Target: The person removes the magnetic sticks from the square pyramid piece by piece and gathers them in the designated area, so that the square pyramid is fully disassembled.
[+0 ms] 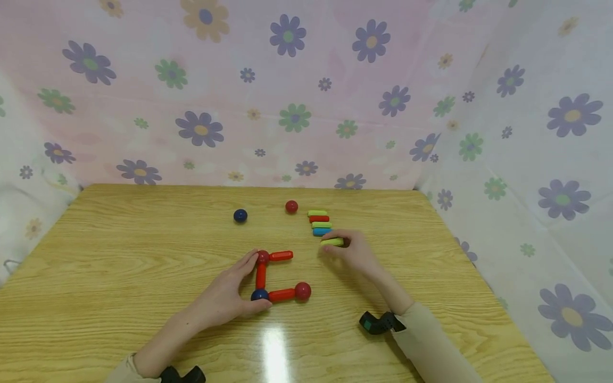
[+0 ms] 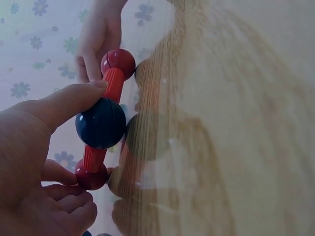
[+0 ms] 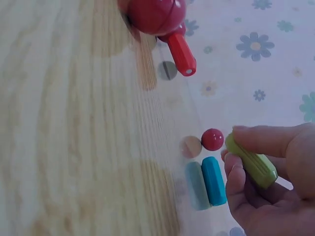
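Red rods and balls form an open three-sided frame on the table. My left hand [image 1: 217, 298] grips it, the thumb at the blue corner ball [image 1: 259, 295] and the fingers at the red corner ball [image 1: 263, 257]. One red rod [image 1: 281, 256] sticks out from that red ball with a bare end; the lower red rod [image 1: 281, 295] ends in another red ball [image 1: 303, 291]. My right hand [image 1: 361, 258] pinches a yellow-green rod [image 3: 252, 162] between thumb and fingers, close by a blue rod [image 3: 213, 181].
Behind the right hand lie loose rods in a row: a red rod [image 1: 319, 218] between yellow-green ones, and the blue one nearest. A loose red ball [image 1: 291, 207] and a dark blue ball [image 1: 240, 215] sit farther back. Flowered cloth [image 1: 297, 143] hangs behind the wooden table [image 1: 143, 239].
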